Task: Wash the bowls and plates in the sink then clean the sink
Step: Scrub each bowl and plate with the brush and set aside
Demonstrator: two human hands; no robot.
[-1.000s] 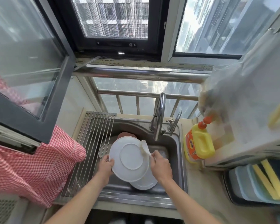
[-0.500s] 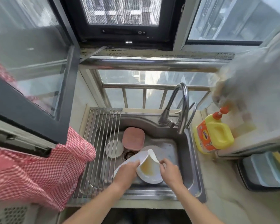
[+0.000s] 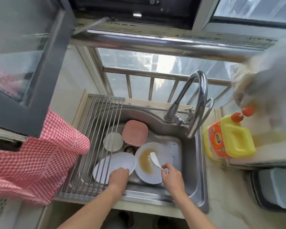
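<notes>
Inside the steel sink point(image 3: 191, 164), four dishes are lying around the drain point(image 3: 128, 148): a pink square plate point(image 3: 134, 132), a small round saucer point(image 3: 113, 141), a white plate point(image 3: 116, 164) and a sauce-stained plate point(image 3: 149, 162). The left hand point(image 3: 117, 178) is gripping the white plate's near rim under the roll-up rack point(image 3: 96, 146). The right hand point(image 3: 171, 176) is pinching a white dish brush point(image 3: 153, 158), its bristles resting on the stained plate. Beside the sink a yellow detergent bottle point(image 3: 229, 138) is standing.

A: Where can a hand get into the stainless steel sink point(image 3: 191, 164)?

B: From the right half; the roll-up metal rod rack point(image 3: 98, 142) covers the left.

A: And above?

B: The curved chrome faucet point(image 3: 197, 103) overhangs the back right corner. The bare basin floor beneath it is open.

A: The right counter?

B: The yellow detergent jug point(image 3: 229, 138) stands just beside the rim.
</notes>
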